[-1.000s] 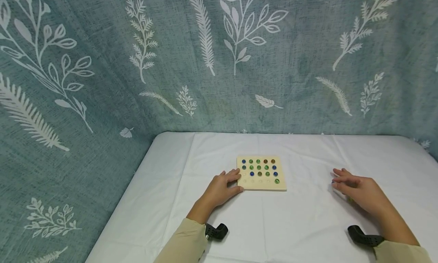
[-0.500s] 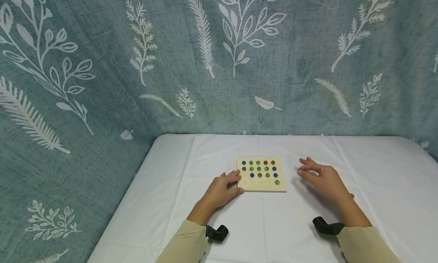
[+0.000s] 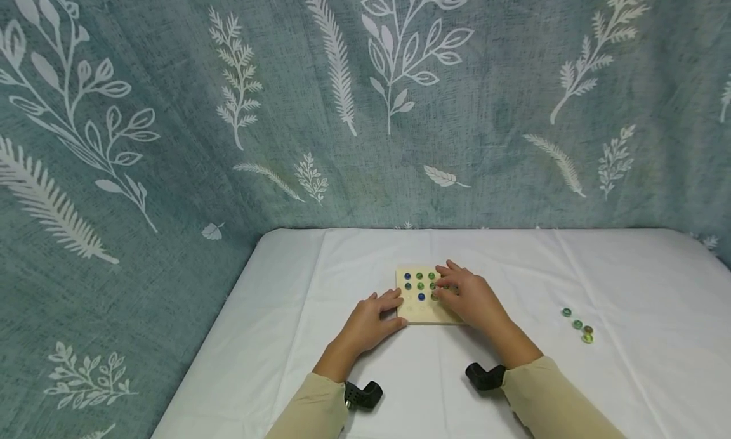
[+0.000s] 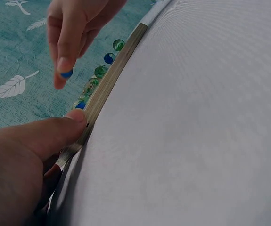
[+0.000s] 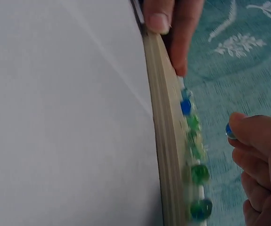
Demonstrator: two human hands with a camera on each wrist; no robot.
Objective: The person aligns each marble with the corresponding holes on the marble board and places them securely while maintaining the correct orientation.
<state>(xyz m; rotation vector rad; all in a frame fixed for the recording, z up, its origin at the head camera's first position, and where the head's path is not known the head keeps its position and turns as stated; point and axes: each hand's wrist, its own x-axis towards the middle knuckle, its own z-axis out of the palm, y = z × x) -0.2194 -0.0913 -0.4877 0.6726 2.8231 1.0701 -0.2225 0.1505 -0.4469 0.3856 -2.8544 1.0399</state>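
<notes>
A pale wooden board (image 3: 412, 314) with rows of round hollows lies on the white cloth, many of them filled with green, blue and brown glass marbles. My left hand (image 3: 368, 325) grips its near left corner, thumb (image 4: 76, 117) at the front edge and fingers at the left side. Over the right part of the board is my right hand (image 3: 474, 299), hiding several marbles there. Between its thumb and index finger it pinches a blue marble (image 5: 229, 131), held above the seated marbles in both wrist views.
Several loose marbles (image 3: 578, 325), green, brown and yellowish, lie on the white tablecloth (image 3: 628, 287) to the right of the board. A teal leaf-patterned curtain (image 3: 491, 109) hangs behind the table and along its left side.
My right hand has moved left from the loose marbles to over the board, carrying the marble. The loose marbles have come into sight. My left hand has stayed at the board's corner.
</notes>
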